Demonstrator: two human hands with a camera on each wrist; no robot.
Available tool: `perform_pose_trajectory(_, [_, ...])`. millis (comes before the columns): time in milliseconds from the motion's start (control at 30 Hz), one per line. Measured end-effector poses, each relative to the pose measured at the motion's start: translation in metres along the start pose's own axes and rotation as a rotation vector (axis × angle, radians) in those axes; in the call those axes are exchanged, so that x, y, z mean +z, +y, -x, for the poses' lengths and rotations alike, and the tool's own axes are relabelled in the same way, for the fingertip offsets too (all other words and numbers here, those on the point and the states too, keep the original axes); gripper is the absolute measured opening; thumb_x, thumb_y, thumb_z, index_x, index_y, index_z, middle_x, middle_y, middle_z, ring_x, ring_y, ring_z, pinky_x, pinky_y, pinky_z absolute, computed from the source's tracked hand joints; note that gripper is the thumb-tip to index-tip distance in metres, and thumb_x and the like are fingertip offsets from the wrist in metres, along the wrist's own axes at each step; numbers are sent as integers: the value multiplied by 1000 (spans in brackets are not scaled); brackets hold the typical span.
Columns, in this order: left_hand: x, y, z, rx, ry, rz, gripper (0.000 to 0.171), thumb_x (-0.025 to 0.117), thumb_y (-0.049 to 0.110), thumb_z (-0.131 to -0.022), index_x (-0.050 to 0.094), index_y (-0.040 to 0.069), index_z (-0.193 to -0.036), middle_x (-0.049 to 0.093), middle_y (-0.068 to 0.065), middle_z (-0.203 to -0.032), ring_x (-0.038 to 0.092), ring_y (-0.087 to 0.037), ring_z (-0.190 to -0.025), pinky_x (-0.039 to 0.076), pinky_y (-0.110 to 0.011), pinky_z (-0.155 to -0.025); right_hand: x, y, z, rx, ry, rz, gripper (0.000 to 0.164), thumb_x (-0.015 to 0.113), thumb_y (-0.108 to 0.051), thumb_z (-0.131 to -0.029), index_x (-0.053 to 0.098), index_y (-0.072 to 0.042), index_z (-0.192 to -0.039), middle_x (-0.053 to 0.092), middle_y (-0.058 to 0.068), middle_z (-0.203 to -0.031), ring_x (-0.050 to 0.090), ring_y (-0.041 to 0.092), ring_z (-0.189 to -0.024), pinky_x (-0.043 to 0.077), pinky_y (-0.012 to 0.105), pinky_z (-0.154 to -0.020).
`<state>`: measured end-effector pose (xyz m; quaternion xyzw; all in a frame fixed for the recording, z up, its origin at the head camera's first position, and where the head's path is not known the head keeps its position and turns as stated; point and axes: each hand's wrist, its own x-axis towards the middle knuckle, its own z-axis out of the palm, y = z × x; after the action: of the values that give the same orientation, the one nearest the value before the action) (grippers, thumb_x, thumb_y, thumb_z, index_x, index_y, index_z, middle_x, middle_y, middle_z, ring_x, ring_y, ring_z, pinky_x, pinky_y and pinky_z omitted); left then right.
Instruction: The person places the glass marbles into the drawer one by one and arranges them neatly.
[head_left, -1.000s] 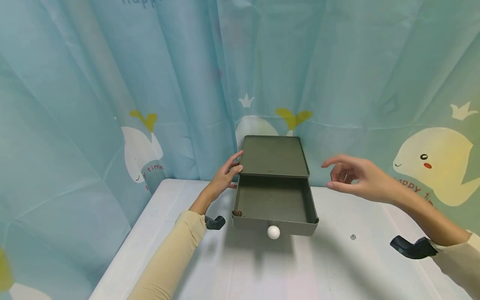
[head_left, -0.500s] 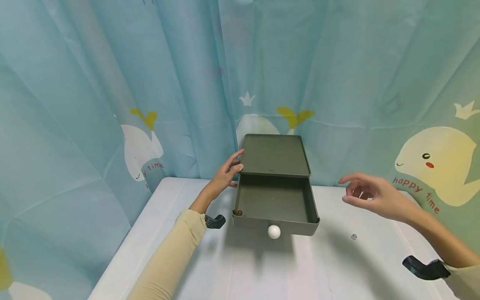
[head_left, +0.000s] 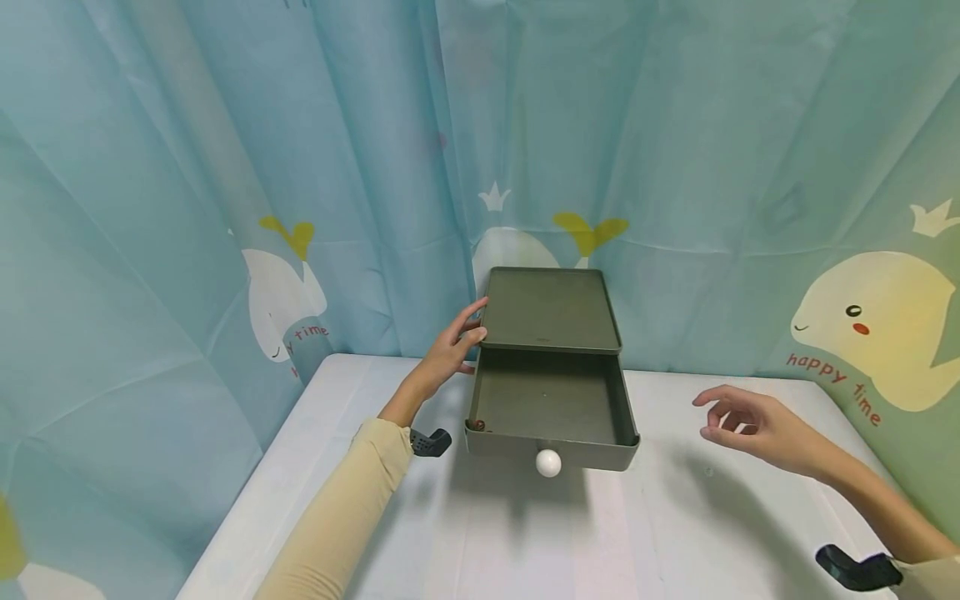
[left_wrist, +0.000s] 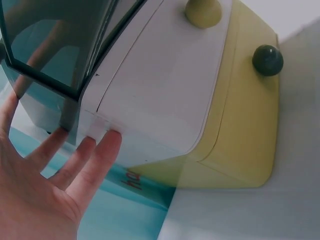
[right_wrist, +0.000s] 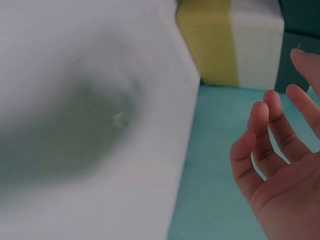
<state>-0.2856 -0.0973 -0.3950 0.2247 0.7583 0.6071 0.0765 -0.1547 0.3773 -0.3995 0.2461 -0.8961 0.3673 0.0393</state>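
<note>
A small desktop drawer cabinet [head_left: 551, 308] with a dark green top stands at the back of the table. Its top drawer [head_left: 510, 448] is pulled out, with a white round knob [head_left: 548, 463] on the front. Inside the drawer's near left corner lies a small reddish-brown item [head_left: 479, 425], too small to identify. My left hand [head_left: 448, 354] rests on the cabinet's left side, fingers spread and touching it. To the right, my right hand [head_left: 768, 427] hovers over the table with loosely bent fingers and holds nothing. Below it a small clear round piece [right_wrist: 120, 120] lies in its shadow.
In the left wrist view, a white drawer [left_wrist: 160, 75] and a yellow drawer [left_wrist: 245, 110] show beneath the green one, both closed. A patterned blue-green curtain [head_left: 360, 167] hangs right behind the white table [head_left: 637, 533].
My right hand has moved away from the cabinet, to the right and down toward the table. The left hand stays against the cabinet, and the drawer remains pulled out.
</note>
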Motion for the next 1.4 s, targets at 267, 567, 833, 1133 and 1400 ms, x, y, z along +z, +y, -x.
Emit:
perform_pose_trajectory(267, [0, 1, 0, 1, -1, 3, 60, 48, 41, -105, 28, 40, -162, 31, -14, -162, 43, -38, -140, 53, -63, -92, 12, 31, 19, -17, -26, -52, 38, 78, -3, -89, 65, -17, -121, 65, -2, -87, 66, 14, -69, 51, 26, -60])
perform_pose_trajectory(567, [0, 0, -1, -4, -2, 1, 60, 47, 37, -107, 26, 38, -163, 31, -14, -163, 43, -37, -140, 53, -64, -92, 23, 53, 35, 30, -63, -101, 39, 79, -1, -88, 63, -8, -122, 64, 3, -88, 68, 16, -71, 51, 26, -65])
perform_pose_trajectory(833, [1, 13, 5, -17, -17, 13, 64, 45, 31, -107, 22, 25, -166, 28, -21, -163, 40, -42, -142, 53, -64, -92, 31, 66, 44, 52, -85, -123, 35, 78, -2, -88, 63, -5, -120, 63, 0, -88, 63, 11, -69, 46, 25, -61])
perform_pose_trajectory(1133, [0, 6, 2, -12, -13, 16, 62, 45, 33, -107, 23, 32, -165, 28, -18, -163, 40, -41, -142, 52, -65, -93, 38, 75, 47, -24, -123, -176, 31, 74, 8, -87, 64, -2, -114, 60, 2, -83, 58, 6, -66, 44, 26, -54])
perform_pose_trajectory(1400, [2, 34, 16, -17, -29, 16, 63, 45, 28, -107, 23, 22, -166, 28, -22, -163, 39, -42, -143, 52, -63, -94, 46, 74, 46, -9, -76, -64, 25, 77, 6, -85, 67, -4, -105, 57, -3, -78, 52, 3, -63, 41, 25, -53])
